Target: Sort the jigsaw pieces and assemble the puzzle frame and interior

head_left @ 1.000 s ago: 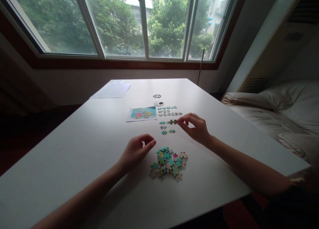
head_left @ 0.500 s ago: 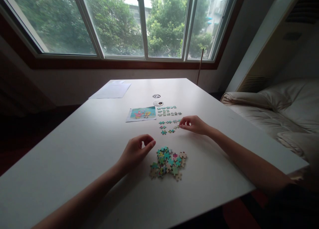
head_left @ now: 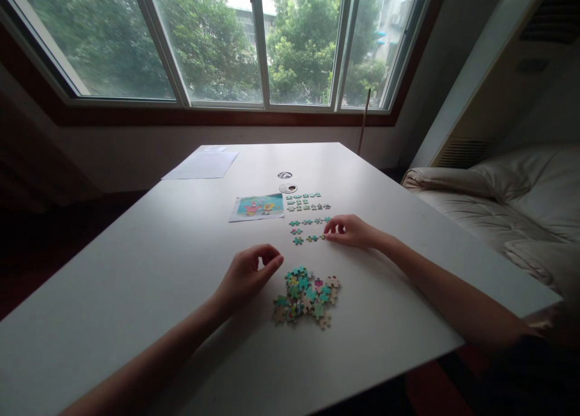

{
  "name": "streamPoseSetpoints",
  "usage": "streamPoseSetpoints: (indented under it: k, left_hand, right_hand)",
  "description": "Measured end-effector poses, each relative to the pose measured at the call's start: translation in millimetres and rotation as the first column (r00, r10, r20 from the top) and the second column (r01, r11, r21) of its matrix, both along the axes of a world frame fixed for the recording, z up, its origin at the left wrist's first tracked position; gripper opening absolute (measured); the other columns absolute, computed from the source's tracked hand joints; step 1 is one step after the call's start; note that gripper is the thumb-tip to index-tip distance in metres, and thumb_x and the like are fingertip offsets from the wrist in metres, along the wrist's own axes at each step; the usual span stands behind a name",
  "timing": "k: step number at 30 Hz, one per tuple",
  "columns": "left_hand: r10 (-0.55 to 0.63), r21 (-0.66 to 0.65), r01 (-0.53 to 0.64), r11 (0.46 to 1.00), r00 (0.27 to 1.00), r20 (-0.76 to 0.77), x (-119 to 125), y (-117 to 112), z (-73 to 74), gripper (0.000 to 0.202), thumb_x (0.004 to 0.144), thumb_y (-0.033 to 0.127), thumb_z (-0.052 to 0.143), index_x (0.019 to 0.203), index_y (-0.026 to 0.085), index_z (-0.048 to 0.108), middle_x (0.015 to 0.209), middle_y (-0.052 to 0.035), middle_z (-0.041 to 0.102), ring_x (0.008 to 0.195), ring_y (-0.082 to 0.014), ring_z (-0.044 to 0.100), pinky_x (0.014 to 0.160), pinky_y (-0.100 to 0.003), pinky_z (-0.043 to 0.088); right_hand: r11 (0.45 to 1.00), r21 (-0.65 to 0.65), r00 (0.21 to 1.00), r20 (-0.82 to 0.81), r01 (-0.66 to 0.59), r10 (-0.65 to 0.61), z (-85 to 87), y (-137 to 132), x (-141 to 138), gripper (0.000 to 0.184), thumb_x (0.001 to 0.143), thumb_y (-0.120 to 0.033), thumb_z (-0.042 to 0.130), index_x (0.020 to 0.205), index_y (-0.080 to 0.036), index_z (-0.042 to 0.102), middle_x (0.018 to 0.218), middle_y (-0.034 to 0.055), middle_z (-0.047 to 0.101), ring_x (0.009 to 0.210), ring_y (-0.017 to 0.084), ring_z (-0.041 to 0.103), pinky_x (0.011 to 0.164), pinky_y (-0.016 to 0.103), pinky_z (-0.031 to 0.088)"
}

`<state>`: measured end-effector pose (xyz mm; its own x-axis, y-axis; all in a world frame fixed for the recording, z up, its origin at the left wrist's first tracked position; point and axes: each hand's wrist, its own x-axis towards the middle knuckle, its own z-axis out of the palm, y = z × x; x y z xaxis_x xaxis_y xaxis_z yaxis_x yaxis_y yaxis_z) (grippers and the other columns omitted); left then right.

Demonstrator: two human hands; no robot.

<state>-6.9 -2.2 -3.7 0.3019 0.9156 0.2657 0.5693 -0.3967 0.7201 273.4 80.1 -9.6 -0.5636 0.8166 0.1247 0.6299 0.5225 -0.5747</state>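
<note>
A heap of loose jigsaw pieces point(head_left: 307, 295) lies on the white table point(head_left: 149, 271) in front of me. My left hand point(head_left: 248, 272) rests on the table just left of the heap, fingers loosely curled, with nothing seen in it. My right hand point(head_left: 351, 230) lies low on the table to the right of a few sorted pieces point(head_left: 304, 231). Its fingertips are pinched together at a small piece at the end of the nearer row. Farther back lie rows of sorted pieces point(head_left: 306, 201) and a reference picture point(head_left: 257, 207).
A sheet of paper point(head_left: 202, 163) lies at the table's far left. Two small round objects point(head_left: 287, 182) sit behind the sorted rows. A bed with pale bedding point(head_left: 512, 198) stands to the right. Windows point(head_left: 254, 41) fill the far wall.
My right hand has carried a piece from mid-air down and toward me, to the table at the end of the nearer row. My left hand has stayed still.
</note>
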Motion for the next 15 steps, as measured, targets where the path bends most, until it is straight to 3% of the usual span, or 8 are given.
streamPoseSetpoints:
  k: [12,15]
  left_hand:
    - [-0.008,0.011,0.008,1.0,1.0,-0.009,-0.3,-0.3,-0.7,0.023,0.081,0.034,0.051,0.071,0.017,0.062,0.061,0.0016,0.058,0.055,-0.011,0.048,0.052,-0.021,0.035]
    - [-0.008,0.012,0.008,1.0,1.0,-0.015,-0.3,-0.7,0.0,0.023,0.081,0.034,0.051,0.071,0.017,0.062,0.061,0.0016,0.058,0.056,-0.0111,0.048,0.053,-0.022,0.035]
  right_hand:
    - [0.999,-0.01,0.999,-0.005,-0.034,0.034,2.6,-1.1,-1.1,0.017,0.074,-0.027,0.063,0.086,-0.016,0.067,0.074,0.002,0.059,0.062,0.009,0.05,0.058,0.02,0.041]
    - [0.991,-0.08,0.994,-0.017,-0.108,0.107,11.2,-7.2,-2.4,0.02,0.074,-0.032,0.063,0.087,-0.016,0.066,0.073,0.0012,0.059,0.064,0.009,0.051,0.059,0.02,0.041]
